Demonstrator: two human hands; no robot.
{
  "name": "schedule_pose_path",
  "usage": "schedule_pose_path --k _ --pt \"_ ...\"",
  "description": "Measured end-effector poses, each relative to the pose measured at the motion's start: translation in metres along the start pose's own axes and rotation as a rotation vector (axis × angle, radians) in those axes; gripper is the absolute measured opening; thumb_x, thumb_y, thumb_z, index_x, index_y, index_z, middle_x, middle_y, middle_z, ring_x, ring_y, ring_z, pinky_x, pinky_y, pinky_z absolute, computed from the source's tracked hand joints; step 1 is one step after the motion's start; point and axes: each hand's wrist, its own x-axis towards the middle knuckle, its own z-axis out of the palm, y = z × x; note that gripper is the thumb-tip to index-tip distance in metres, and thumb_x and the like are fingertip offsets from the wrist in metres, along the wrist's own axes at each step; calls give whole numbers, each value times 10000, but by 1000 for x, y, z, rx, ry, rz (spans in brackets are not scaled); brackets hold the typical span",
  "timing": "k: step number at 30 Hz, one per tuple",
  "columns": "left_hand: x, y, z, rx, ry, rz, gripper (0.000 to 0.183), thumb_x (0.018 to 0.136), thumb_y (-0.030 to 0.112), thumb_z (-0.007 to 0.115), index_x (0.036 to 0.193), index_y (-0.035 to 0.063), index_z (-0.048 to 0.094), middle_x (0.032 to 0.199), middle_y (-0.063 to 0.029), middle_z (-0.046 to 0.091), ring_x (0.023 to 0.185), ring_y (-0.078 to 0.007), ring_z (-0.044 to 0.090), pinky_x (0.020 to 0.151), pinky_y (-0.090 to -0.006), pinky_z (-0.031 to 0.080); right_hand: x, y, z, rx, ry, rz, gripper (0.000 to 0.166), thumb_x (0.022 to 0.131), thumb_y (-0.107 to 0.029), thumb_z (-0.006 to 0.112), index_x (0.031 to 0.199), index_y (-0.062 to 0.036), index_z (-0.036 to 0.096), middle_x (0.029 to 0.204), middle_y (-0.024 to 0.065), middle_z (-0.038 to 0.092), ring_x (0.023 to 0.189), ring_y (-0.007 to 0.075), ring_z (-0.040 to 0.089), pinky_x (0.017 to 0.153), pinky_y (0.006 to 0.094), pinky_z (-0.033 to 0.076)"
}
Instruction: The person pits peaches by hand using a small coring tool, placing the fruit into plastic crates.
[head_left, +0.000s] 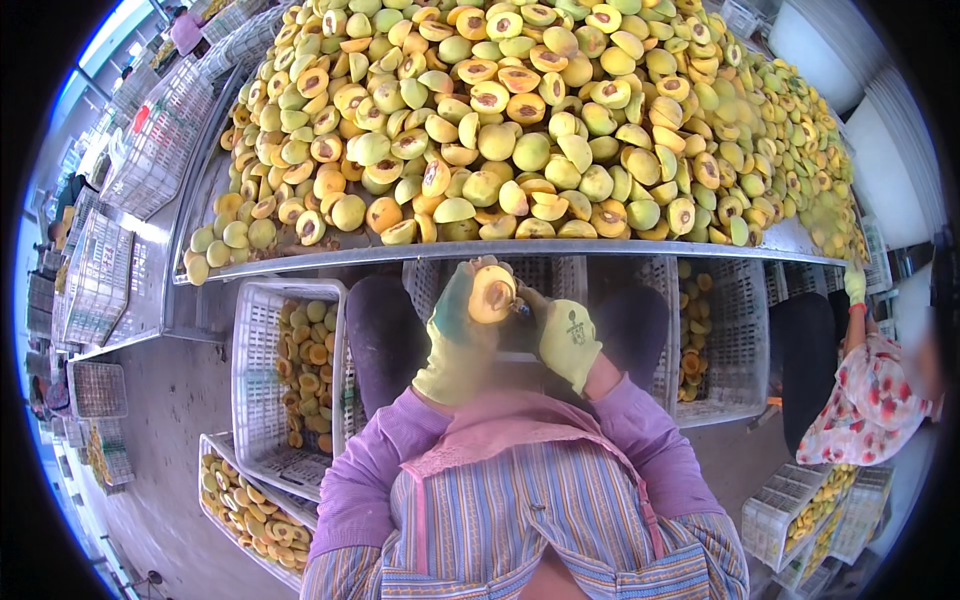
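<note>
My left hand (455, 315), in a yellow and green work glove, holds a halved yellow fruit (491, 294), its cut face and brown pit cavity turned upward. Close to the fruit's right side, my right hand (568, 330) in a matching glove is closed around a small dark tool (523, 306); its working end is too small to make out. Both hands are over my lap, just below the metal rim (525, 250) of the sorting table. Beyond that rim rises a big heap of halved fruit (495, 142), some halves with pits showing.
White plastic crates with fruit stand at my left (251, 360) and right (739, 337). Another crate of halves (251, 517) sits lower left. A co-worker in a floral top (870, 405) reaches a gloved hand to the table at far right. Stacked crates (161, 142) line the left.
</note>
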Motion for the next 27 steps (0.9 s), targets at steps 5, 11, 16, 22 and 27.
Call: schedule_pose_path --k 5,11,16,22,27 --pt "-2 8 4 -39 6 49 331 885 118 603 1162 -42 518 1073 -166 631 976 -232 629 835 -318 516 -4 -1 -1 25 54 -10 452 731 -30 565 1180 -87 572 778 205 646 729 380 630 642 451 499" --pt "-8 17 2 28 -50 110 320 844 21 648 1136 -52 539 1042 -147 645 947 -192 627 813 -293 522 -8 -7 -1 38 43 18 478 729 -23 561 1198 -115 574 782 207 645 729 380 630 640 442 499" --pt "-11 18 5 39 -20 101 282 842 26 643 1098 -49 551 1022 -142 644 920 -222 639 789 -304 526 -9 6 20 155 86 -18 450 739 -23 562 1174 -134 592 782 198 648 714 376 628 625 432 497" --pt "-9 17 9 102 7 176 275 929 265 563 1105 54 541 1010 -108 626 953 -251 626 814 -369 537 -7 6 31 204 94 -11 395 751 -37 582 1138 -116 600 771 206 644 701 375 625 616 430 494" --pt "-3 58 11 -745 -26 -431 333 834 26 635 1128 -45 495 973 -170 621 845 -270 653 751 -334 533 -15 -13 15 649 -70 104 295 796 -53 591 1086 -11 624 826 183 668 734 275 657 647 354 494"
